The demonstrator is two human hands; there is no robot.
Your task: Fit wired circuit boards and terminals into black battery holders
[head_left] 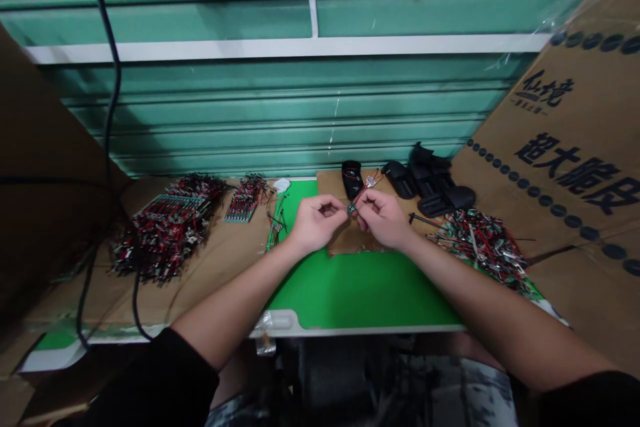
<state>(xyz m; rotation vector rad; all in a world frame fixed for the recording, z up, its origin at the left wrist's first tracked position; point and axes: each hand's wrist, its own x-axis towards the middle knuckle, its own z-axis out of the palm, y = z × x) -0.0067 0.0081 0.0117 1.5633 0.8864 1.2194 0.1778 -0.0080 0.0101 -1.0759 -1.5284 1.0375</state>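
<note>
Between my fingertips is a small circuit board [351, 207] with red and black wires that run up to a small pale part [370, 181]. My left hand [320, 219] pinches the board's left edge with thumb and forefinger. My right hand [383, 217] grips its right side, near where the wires start. Both hands are over a flat piece of cardboard [357, 240] on the green tabletop [345, 287]. Just behind them stands a black cylindrical holder [352, 177]. The board's details are too small to make out.
Wired circuit boards form a large pile [165, 233] and a smaller stack [245, 199] at the left. More wired boards lie heaped [487, 247] at the right, below black plastic casings [433, 180]. A dark cable [113, 80] hangs at the left. Cardboard walls [575, 147] flank the table.
</note>
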